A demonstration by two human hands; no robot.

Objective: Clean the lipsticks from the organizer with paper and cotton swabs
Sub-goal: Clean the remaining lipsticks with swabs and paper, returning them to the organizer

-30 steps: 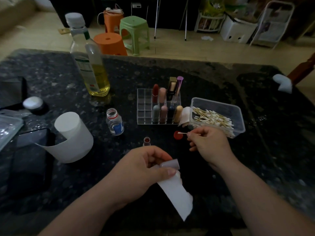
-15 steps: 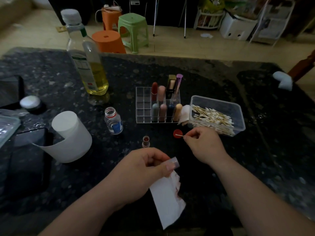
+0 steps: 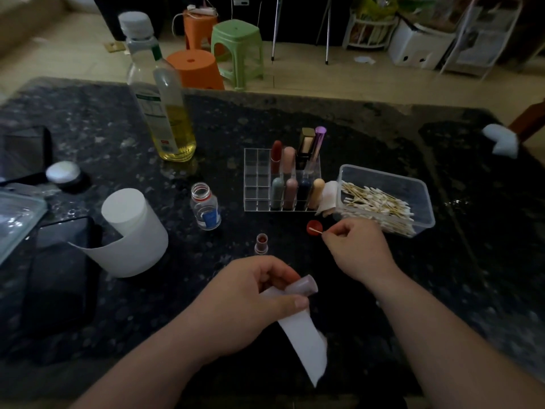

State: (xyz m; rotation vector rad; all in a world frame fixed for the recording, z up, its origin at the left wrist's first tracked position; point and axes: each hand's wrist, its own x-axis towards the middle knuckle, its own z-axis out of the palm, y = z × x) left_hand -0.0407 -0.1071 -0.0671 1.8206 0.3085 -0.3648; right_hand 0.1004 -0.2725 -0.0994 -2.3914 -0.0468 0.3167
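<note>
In front of the organizer (image 3: 258,178), nearest the viewer, the left hand (image 3: 250,302) curls round a tube (image 3: 305,286) and a paper strip (image 3: 303,346). The fingers wrap over the tube from above and the thumb lies across the paper just below it. The tube's round, translucent mauve end juts out past the fingertips. The strip is thin, white and smooth, and hangs loose below the thumb.

In front of the organizer's right corner, the right hand (image 3: 356,249) pinches a swab (image 3: 315,230) between thumb and forefinger, the other fingers curled in. The stick is slim and pale. Its cotton tip lies over a small red disc (image 3: 311,225); whether the two touch cannot be told.

In front of the organizer's middle, between it and the left hand, a short lipstick (image 3: 261,243) stands upright, its dark red core set in a collar.

The organizer is clear hard plastic, a grid of square cells. Capped lipsticks (image 3: 290,172) stand in its right-hand cells, most with rounded matt tops, one square and gold, one glossy purple.

Right of the organizer sits a clear box (image 3: 424,199) of swabs. To its left stand a small glass bottle (image 3: 205,206) and, farther out, a white paper roll (image 3: 132,231). All rest on a dark, speckled stone table (image 3: 442,290).
</note>
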